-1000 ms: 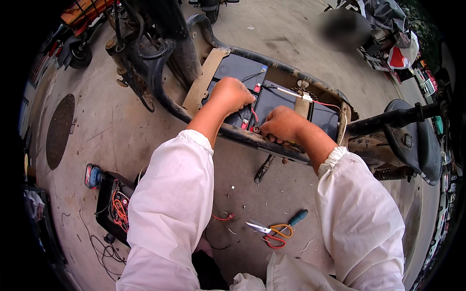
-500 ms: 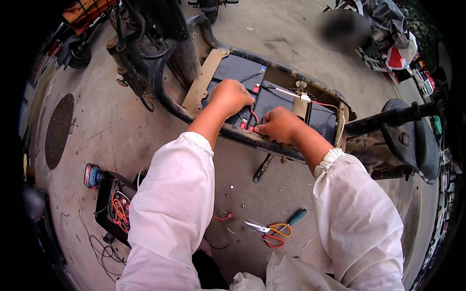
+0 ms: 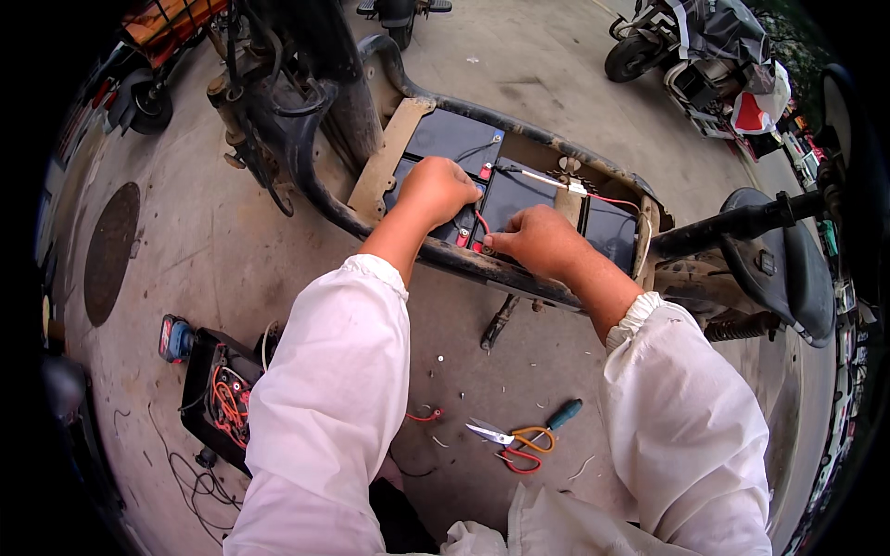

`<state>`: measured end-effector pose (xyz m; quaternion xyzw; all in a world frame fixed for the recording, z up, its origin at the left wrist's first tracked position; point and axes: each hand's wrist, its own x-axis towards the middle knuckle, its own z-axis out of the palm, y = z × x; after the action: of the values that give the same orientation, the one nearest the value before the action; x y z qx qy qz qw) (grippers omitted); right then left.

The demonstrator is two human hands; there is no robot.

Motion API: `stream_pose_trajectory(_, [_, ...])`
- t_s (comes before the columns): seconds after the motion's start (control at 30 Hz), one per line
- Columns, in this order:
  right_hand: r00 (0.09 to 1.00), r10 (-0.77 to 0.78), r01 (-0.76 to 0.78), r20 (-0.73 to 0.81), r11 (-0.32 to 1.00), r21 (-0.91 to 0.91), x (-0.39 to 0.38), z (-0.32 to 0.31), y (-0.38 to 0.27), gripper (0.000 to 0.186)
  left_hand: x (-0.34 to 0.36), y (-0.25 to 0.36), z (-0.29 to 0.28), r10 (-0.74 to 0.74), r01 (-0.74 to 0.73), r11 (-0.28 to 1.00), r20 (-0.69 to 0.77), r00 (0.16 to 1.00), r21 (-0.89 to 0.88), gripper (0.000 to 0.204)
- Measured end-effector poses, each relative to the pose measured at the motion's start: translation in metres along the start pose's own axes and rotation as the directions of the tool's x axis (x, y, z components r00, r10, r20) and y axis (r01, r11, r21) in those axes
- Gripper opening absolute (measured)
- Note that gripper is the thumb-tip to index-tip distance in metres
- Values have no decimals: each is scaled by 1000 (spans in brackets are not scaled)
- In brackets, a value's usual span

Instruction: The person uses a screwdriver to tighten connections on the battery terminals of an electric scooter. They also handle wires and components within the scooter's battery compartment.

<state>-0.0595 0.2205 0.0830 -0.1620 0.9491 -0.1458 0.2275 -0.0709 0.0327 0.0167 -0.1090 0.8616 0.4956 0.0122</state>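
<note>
Dark batteries (image 3: 524,193) sit side by side in the metal frame of an electric two-wheeler (image 3: 510,109). My left hand (image 3: 434,193) is closed above the left batteries, its fingertips pinched near a terminal; what they hold is hidden. Lower and to the right, my right hand (image 3: 540,239) pinches the lower end of a short red wire (image 3: 483,222), beside red terminal covers (image 3: 463,237) at the near edge. The wire's upper end runs up toward my left fingertips. A white and red cable with a white connector (image 3: 577,188) crosses the batteries on the right.
On the ground lie scissors with orange and red handles (image 3: 524,445), a teal-handled screwdriver (image 3: 564,413) and a red wire piece (image 3: 426,415). A black box of wires (image 3: 227,398) and a blue power-tool battery (image 3: 175,338) stand at left. Another two-wheeler (image 3: 695,79) is parked far right.
My right hand has lifted very slightly at the lower terminal. My left hand stays almost where it was, and the view has shifted a little.
</note>
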Motion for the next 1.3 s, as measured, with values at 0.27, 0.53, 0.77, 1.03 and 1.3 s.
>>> stream_pose_trajectory(0.27, [909,-25,308,-416,712,631,-75,-97,-9,35,-4,-1,1,0,0,1000,-21,1000,-1,27])
stream_pose_trajectory(0.53, [749,23,591,-662,429,683,-108,-108,-20,28,-8,-4,-2,14,-14,999,-16,1000,-42,29])
stream_pose_trajectory(0.77, [592,-110,801,-799,187,568,-105,-109,-12,23,-33,-8,-33,58,160,489,215,975,-858,6])
stream_pose_trajectory(1.03, [549,-133,827,-825,228,514,-63,-91,-41,27,-41,-31,-28,70,27,304,51,996,-952,6])
stream_pose_trajectory(1.3, [541,-126,814,-831,327,480,-34,-83,-58,33,-49,-18,-18,145,-26,516,57,988,-856,16])
